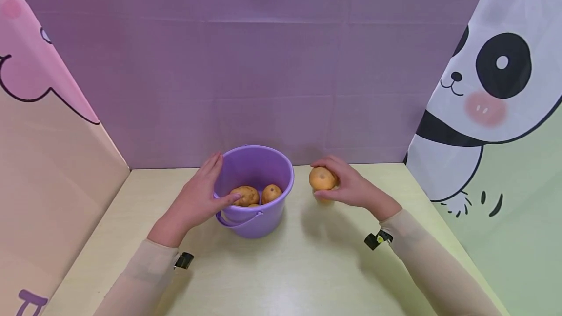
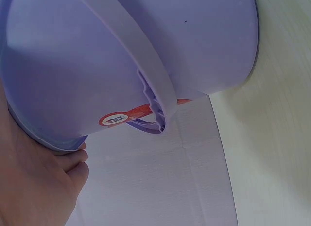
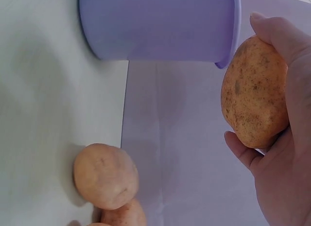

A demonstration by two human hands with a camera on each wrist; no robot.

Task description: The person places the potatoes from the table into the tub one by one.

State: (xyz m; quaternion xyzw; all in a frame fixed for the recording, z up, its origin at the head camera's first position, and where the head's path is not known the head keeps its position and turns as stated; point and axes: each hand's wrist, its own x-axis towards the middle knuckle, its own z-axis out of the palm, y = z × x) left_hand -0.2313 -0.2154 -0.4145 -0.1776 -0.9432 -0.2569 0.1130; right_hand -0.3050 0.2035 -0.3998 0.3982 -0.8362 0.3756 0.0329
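Note:
A purple bucket (image 1: 256,221) stands upright with several potatoes in it, among them a larger potato (image 1: 247,195) and a rounder potato (image 1: 272,192). My left hand (image 1: 197,196) holds the bucket at its left rim, the thumb lying over the front edge. To the right of the bucket, my right hand (image 1: 349,184) grips a brown-speckled potato (image 3: 255,92) between thumb and fingers, at about rim height in the right wrist view. Below it, more potatoes rest on the table, a pale potato (image 3: 106,176) and another potato (image 3: 125,214) partly hidden behind it.
The bucket's handle (image 2: 146,56) hangs down at its side. Light wood-toned table (image 1: 272,277) runs back to a purple cloth wall (image 1: 272,62). Printed side panels flank it, with a panda (image 1: 487,121) on the right one.

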